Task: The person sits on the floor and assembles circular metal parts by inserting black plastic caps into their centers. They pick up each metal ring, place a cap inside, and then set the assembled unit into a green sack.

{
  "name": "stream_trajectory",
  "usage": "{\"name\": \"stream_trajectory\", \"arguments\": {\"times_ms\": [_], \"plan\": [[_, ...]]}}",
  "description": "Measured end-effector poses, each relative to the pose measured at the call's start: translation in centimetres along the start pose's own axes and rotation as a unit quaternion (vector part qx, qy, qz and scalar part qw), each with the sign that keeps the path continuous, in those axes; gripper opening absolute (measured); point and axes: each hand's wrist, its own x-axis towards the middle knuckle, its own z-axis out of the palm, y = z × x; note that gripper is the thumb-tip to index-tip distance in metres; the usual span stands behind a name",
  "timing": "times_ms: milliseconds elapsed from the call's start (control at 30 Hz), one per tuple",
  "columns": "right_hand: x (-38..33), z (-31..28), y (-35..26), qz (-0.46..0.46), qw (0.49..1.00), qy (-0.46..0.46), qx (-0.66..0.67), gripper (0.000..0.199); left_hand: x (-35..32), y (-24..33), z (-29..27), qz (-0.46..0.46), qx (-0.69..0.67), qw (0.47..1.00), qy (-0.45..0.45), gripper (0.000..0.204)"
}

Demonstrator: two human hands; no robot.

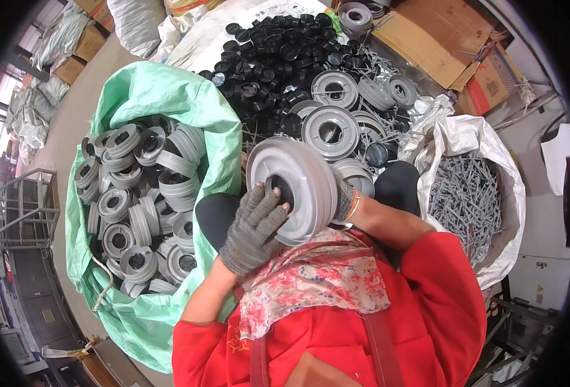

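A large grey plastic flanged ring (291,190) with a dark centre hole is held above my lap, tilted with one face toward the left. My left hand (253,229), in a grey fingerless glove, lies against that face, fingertips at the centre hole; its thumb is hidden. My right hand (346,200) grips the ring from its right side, and most of its fingers are out of sight behind it. Just beyond lie more grey rings (330,132), loose grey plastic pins (382,71) and a heap of black round caps (278,58).
At the left stands a green woven sack (223,138) full of grey rings with dark centres (114,203). A white sack (511,187) of grey pins (466,200) stands at the right. Cardboard (427,35) lies at the back right, and a metal frame (23,206) stands far left.
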Motion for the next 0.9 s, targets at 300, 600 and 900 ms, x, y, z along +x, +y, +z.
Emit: {"name": "stream_trajectory", "arguments": {"times_ms": [300, 600, 900], "plan": [[1.6, -3.4, 0.0, 0.032, 0.795, 0.250, -0.551, 0.046, -2.4, -0.1, -1.1, 0.042, -0.085, 0.995, 0.025, 0.049], [8.9, -5.6, -12.9, 0.043, 0.085, 0.266, -0.959, 0.065, -4.1, -1.1, -3.0, -0.396, -0.295, 0.820, 0.287, 0.071], [10.6, -9.9, -14.4, 0.225, 0.066, 0.228, -0.945, 0.057, -0.6, -5.6, 14.2, -0.676, -0.618, 0.354, 0.187, 0.023]]}}
